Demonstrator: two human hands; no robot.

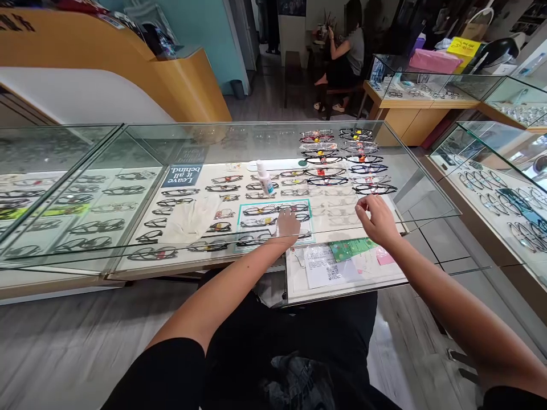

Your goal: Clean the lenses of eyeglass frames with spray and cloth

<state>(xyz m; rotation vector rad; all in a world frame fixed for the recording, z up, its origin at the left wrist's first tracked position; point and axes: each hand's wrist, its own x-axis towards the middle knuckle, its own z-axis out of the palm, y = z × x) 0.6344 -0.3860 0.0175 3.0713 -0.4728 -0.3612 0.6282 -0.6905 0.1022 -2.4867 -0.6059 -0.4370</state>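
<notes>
My left hand lies low over the turquoise-bordered mat at the counter's near edge, fingers stretched forward and holding nothing visible. My right hand is just in front of the nearest black eyeglasses in the right column, its fingers loosely bent and the thumb apart. Whether its fingertips touch that frame I cannot tell. Beside that column runs another, with blue-rimmed eyeglasses nearest. A white spray bottle stands on the glass counter, and a crumpled pale cloth lies left of my left hand.
The glass showcase holds rows of eyeglasses under its top. Below its right part is a surface with a QR-code sheet and a green packet. More showcases flank the right. A seated person is farther back.
</notes>
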